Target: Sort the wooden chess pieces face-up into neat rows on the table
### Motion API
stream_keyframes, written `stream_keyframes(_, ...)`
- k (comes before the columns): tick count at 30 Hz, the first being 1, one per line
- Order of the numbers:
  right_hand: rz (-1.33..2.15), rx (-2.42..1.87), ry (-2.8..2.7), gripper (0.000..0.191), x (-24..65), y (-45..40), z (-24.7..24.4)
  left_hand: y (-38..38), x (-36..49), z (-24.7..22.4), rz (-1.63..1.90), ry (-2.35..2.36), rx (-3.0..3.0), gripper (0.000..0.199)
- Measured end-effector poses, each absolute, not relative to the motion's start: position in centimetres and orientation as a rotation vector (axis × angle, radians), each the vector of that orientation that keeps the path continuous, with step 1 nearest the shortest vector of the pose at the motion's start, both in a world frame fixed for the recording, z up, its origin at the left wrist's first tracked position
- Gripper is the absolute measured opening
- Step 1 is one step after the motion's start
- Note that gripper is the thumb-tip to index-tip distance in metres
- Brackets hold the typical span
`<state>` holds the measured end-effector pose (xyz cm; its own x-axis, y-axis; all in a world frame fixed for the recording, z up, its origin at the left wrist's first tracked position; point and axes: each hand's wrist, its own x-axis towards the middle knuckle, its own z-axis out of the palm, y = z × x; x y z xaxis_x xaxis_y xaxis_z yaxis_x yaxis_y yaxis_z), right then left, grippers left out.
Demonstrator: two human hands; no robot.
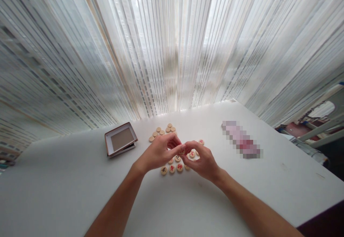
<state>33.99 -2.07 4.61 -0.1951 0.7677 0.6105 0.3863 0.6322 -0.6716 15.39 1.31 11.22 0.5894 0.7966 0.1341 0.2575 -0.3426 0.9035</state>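
Note:
Above the middle of the table, my left hand [160, 151] and my right hand [203, 161] meet, fingertips pinched on a small round Chinese chess piece [182, 152]. Fingers partly cover it, so its character is hard to read. Below and around my hands lie several pieces with characters facing up, among them a black-marked piece [163, 170] and a red-marked piece [180, 167] in the near row. Another red-marked piece [201, 142] lies beyond my right hand. Past my left hand, several pale pieces [162, 132] show no characters. My hands hide part of the layout.
An open shallow box [122, 139] with a brown rim sits on the white table [67, 179] at the left. To the right lies a pinkish, blurred-out strip [240, 140]. A striped curtain [172, 50] hangs along the back edge; a cluttered rack [317, 122] stands at far right.

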Motion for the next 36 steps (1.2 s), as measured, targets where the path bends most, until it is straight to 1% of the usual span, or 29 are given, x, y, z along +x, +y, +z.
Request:
stream_keyframes(4,0.454,-0.930,-1.815,0.019,33.9,-2.1,4.7,1.4,15.2,11.3,0.705,0.830,1.863,0.028)
stream_keyframes(14,0.468,-0.917,-1.816,0.022,34.0,-2.1,4.5,1.5,14.2,11.4,0.628,0.726,1.823,0.019)
stream_keyframes(30,0.483,-0.866,-1.803,0.025,34.2,-2.1,4.4,1.4,13.6,11.9,0.546,0.723,1.897,0.020)
stream_keyframes(36,0.490,-0.846,-1.801,0.025,34.0,-2.0,4.5,1.4,13.8,12.0,0.533,0.747,1.912,0.016)
